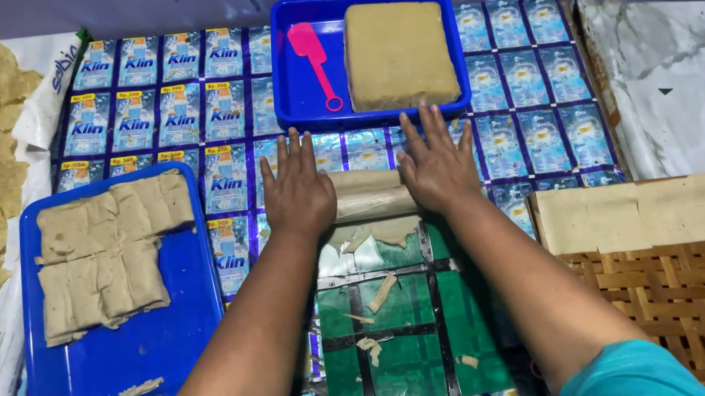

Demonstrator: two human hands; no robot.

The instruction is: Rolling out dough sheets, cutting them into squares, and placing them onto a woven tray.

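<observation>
Both the left hand point(298, 191) and right hand point(436, 164) lie flat, fingers spread, pressing a roller point(367, 193) wrapped in thin dough, probably soft and tear-prone, on the green board point(408, 345); palms bear on its ends.

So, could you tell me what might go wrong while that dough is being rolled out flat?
The thin sheet under the roller already looks ragged at its near edge, so it may tear further. Loose scraps on the green board could get pressed in. Both hands, left hand and right hand, sit near the roller's ends and might slip.
</observation>
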